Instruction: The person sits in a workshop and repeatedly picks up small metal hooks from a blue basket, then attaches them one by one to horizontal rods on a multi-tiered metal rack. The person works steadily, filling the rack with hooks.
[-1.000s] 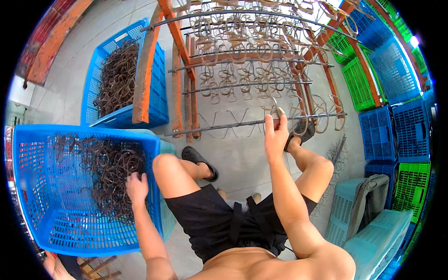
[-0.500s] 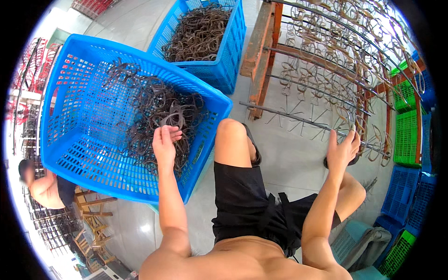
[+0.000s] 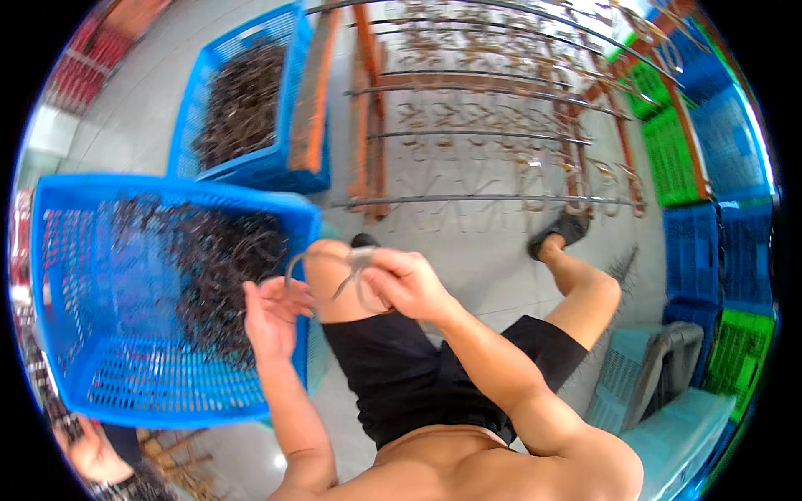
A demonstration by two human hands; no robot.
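My right hand (image 3: 405, 282) is closed on a thin, greyish-brown eyeglass frame (image 3: 340, 291), held over my left thigh. The frame's loops reach toward my left hand (image 3: 280, 313), which is blurred, with the thumb raised and apart from the fingers. Those fingers are close to the frame's left loop; whether they touch it is unclear. Left of my hands stands a big blue plastic basket (image 3: 163, 415), tilted toward me. A tangled heap of dark eyeglass frames (image 3: 221, 267) lies inside it.
Ahead, a rack with orange-brown posts (image 3: 365, 125) carries dark rods (image 3: 484, 199) hung with more frames. Behind the basket is another blue crate (image 3: 188, 108) holding similar pieces. Green crates (image 3: 675, 163) and blue crates (image 3: 692, 250) are stacked at right. Another person (image 3: 100, 455) is at lower left.
My right hand has moved from the rack's lowest rod to beside my left hand and now holds an eyeglass frame. My left hand has come out from above the heap. The view has turned rightward.
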